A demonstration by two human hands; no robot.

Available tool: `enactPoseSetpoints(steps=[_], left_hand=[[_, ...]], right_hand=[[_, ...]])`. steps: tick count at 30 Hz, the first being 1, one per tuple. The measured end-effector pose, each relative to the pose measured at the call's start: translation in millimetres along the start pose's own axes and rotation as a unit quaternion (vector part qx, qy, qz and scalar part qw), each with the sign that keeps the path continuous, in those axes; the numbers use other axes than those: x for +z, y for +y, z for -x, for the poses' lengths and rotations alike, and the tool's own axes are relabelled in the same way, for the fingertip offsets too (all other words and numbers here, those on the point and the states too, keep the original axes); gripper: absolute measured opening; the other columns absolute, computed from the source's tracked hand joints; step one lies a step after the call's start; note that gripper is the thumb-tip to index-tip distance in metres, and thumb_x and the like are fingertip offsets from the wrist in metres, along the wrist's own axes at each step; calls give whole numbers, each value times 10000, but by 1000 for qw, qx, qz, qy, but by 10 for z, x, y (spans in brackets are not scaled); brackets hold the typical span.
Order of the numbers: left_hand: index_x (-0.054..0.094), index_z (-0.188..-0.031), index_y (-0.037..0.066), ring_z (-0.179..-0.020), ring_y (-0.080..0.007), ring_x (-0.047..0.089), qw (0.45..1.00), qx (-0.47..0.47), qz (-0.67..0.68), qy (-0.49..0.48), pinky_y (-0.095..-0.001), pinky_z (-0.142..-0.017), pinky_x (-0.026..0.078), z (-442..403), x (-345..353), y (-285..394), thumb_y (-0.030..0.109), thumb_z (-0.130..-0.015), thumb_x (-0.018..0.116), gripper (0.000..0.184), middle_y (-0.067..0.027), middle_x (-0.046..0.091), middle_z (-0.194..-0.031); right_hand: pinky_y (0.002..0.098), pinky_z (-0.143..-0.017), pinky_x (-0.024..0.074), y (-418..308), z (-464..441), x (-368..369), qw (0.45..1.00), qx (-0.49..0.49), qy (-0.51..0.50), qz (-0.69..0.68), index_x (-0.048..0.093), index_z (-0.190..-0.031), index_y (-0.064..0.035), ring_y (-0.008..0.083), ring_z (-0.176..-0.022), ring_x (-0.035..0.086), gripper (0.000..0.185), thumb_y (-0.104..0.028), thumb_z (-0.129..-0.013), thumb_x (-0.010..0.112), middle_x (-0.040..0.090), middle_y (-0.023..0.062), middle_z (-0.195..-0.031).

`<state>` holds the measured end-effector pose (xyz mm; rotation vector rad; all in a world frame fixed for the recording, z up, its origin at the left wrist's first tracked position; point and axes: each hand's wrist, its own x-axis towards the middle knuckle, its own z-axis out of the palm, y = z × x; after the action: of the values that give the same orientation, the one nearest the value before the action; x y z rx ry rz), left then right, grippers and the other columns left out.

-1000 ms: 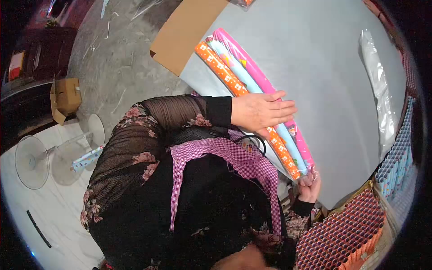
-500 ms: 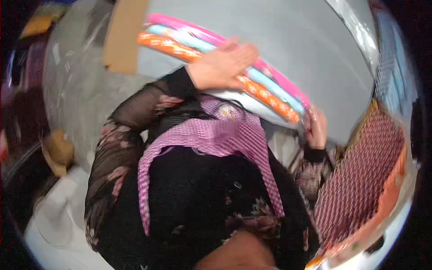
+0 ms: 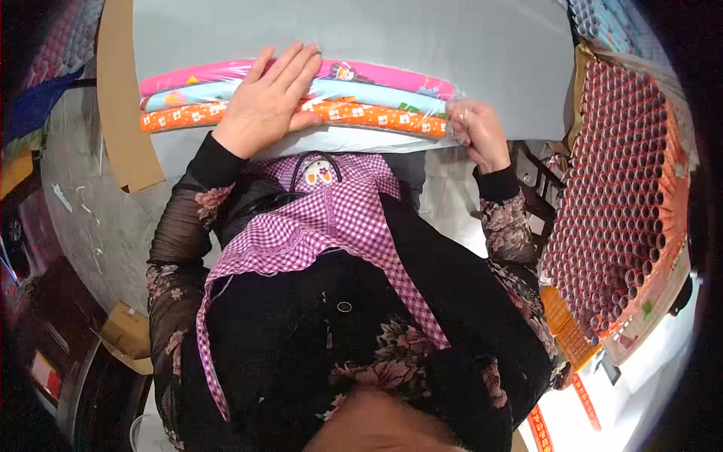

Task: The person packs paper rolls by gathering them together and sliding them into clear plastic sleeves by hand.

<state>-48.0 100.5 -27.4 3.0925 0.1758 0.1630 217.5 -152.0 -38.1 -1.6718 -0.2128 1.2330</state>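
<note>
Three rolls lie side by side in clear plastic on the grey tabletop (image 3: pixel 361 30): a pink roll (image 3: pixel 399 78), a light blue roll (image 3: pixel 361 93) and an orange roll with white prints (image 3: pixel 361 115). My left hand (image 3: pixel 263 105) rests flat across them left of the middle, fingers stretched and the thumb apart. At the right end of the rolls, my right hand (image 3: pixel 480 129) is closed on the gathered end of the clear plastic wrap (image 3: pixel 457 113).
Brown cardboard (image 3: pixel 120 113) lies along the table's left edge. A large pack of red-and-orange rolls (image 3: pixel 610 188) stands on the right, with light blue rolls (image 3: pixel 602 22) behind it. An open cardboard box (image 3: pixel 126 335) sits on the floor at lower left.
The view has turned, so the rolls now lie nearly level across the upper part. My left hand still lies on them and my right hand remains at their right end.
</note>
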Motion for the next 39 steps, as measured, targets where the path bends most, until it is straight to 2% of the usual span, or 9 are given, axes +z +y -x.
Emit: enactPoseSetpoints(steps=[13, 16, 20, 22, 26, 29, 31, 34, 39], left_hand=[[390, -1411, -1, -1366, -275, 384, 1000, -2, -17, 23, -447, -1133, 274, -37, 71, -80, 540, -841, 584, 809, -130, 434, -1453], [391, -1405, -2, -1360, -278, 390, 999, -5, -13, 34, -453, -1131, 274, -53, 76, -91, 535, -841, 590, 804, -133, 444, -1441], [389, -1405, -4, -1360, -277, 391, 999, -7, -20, 30, -462, -1132, 269, -51, 81, -66, 535, -838, 595, 809, -137, 454, -1431], [389, -1406, -5, -1360, -277, 391, 999, -12, -23, 30, -464, -1132, 267, -31, 80, -77, 535, -838, 596, 810, -138, 455, -1430], [386, -1410, -4, -1364, -278, 389, 999, -9, -25, 31, -467, -1132, 264, -26, 104, -80, 542, -836, 599, 820, -137, 448, -1439], [386, -1410, -5, -1365, -281, 389, 999, -17, -44, 15, -466, -1132, 264, -28, 118, -140, 585, -831, 586, 850, -149, 435, -1451], [396, -1395, -15, -1362, -290, 390, 1000, 0, 0, 23, -464, -1124, 273, -22, 89, -155, 634, -812, 573, 891, -166, 430, -1450], [342, -1433, -26, -1385, -293, 363, 1000, -13, 21, -7, -470, -1138, 251, 20, 16, -185, 672, -751, 586, 1006, -178, 403, -1471], [405, -1383, -23, -1336, -300, 402, 999, -22, 4, 31, -478, -1098, 282, 48, -14, -239, 681, -756, 583, 959, -171, 445, -1420]], right_hand=[[181, -406, 256, -19, -105, -32, 999, -22, -27, -33, 627, -919, -22, 14, -470, 362, 128, -140, -924, 577, 509, -44, -671], [171, -458, 296, -24, -23, -305, 995, -51, -63, 52, 621, -1148, 51, 12, -532, 381, 287, -129, -936, 549, 661, 23, -873], [189, -546, 365, -71, 139, -391, 994, -24, -79, 78, 632, -1161, 32, 41, -596, 428, 282, -95, -927, 539, 688, 81, -981], [173, -520, 354, -20, 100, -462, 990, -10, -114, -82, 531, -1254, 86, 43, -563, 398, 376, -61, -908, 516, 661, 181, -1121], [195, -553, 376, 58, 65, -542, 969, -40, -85, -228, 460, -1345, 78, 57, -578, 387, 488, -131, -911, 539, 614, 214, -1227], [197, -579, 392, 102, 70, -599, 976, -87, -146, -134, 446, -1365, 66, 50, -612, 420, 520, -196, -928, 549, 629, 171, -1212], [202, -619, 404, -116, 238, -274, 978, -97, -15, 183, 606, -1223, 31, 52, -676, 486, 389, -232, -936, 599, 669, 54, -1001], [223, -588, 381, -165, 131, -378, 971, -102, 103, 190, 662, -914, 25, 71, -641, 484, 193, -164, -908, 623, 577, -11, -751], [210, -558, 336, 4, -75, -707, 972, -117, 108, 174, 667, -913, 6, 43, -622, 438, 197, -182, -927, 608, 554, -26, -724]])
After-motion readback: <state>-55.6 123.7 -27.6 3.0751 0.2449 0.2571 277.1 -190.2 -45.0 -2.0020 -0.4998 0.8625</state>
